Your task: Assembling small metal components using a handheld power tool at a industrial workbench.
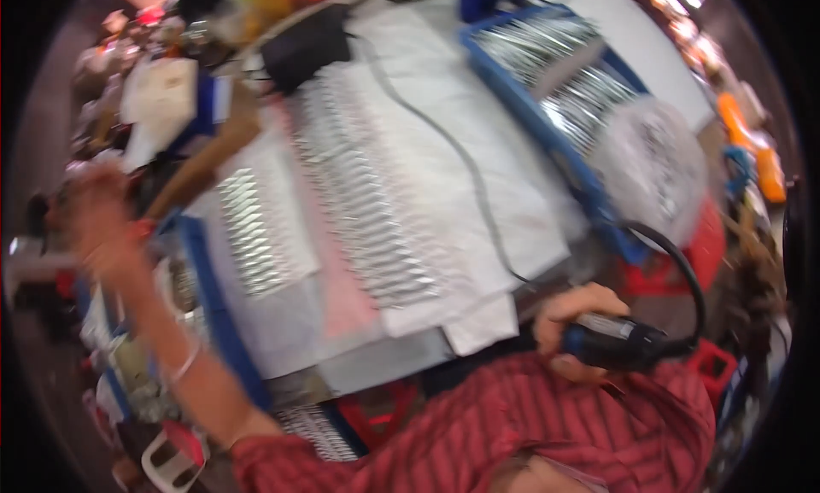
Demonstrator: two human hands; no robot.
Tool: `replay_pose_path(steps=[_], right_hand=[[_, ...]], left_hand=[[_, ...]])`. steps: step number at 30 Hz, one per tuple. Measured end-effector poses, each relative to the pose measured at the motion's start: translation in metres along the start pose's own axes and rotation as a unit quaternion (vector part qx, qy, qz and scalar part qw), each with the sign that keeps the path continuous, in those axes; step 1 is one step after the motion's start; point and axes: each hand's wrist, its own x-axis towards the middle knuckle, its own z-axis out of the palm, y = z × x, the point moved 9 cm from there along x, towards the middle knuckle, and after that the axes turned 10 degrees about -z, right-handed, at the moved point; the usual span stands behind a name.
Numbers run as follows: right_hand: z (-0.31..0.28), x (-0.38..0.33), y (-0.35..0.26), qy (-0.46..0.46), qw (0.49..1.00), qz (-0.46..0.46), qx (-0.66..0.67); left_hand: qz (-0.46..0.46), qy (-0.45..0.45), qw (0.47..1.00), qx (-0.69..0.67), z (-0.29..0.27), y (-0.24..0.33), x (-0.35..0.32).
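Note:
My right hand [574,318] is closed around a black corded hand tool [611,339], close to my body at the table's front edge. A thick black cable curves up from the tool's rear end; its working tip is not plain to see. Far out to the left, my left hand [101,220] is smeared by motion, near a cardboard edge [205,173] and a blue tray [213,314]. Its fingers cannot be made out. Between my arms, shiny metal pieces [367,207] lie in a long slanting row on pale sheets. A shorter metal row [252,237] lies left of it.
At the right, a blue tray [547,130] holds many metal strips, with a clear plastic bag [653,169] on its near end. A thin dark cord [444,143] crosses the white sheet [521,220]. A red stool [683,262] and orange-handled tools [752,147] are farther right.

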Motion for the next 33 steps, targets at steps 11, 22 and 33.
replay_pose_path(steps=[11, 22, 33], right_hand=[[0.02, -0.026, -0.024, 0.015, 0.996, -0.056, 0.072], [0.003, -0.06, -0.072, 0.002, 0.996, -0.061, 0.061], [0.007, -0.073, -0.066, -0.044, 0.992, -0.072, 0.091]], left_hand=[[0.019, -0.1, 0.99, -0.102, -0.047, 0.155, -0.112], [0.015, -0.143, 0.989, 0.02, -0.106, 0.128, -0.142], [0.051, -0.214, 0.961, 0.165, -0.14, 0.1, -0.181]])
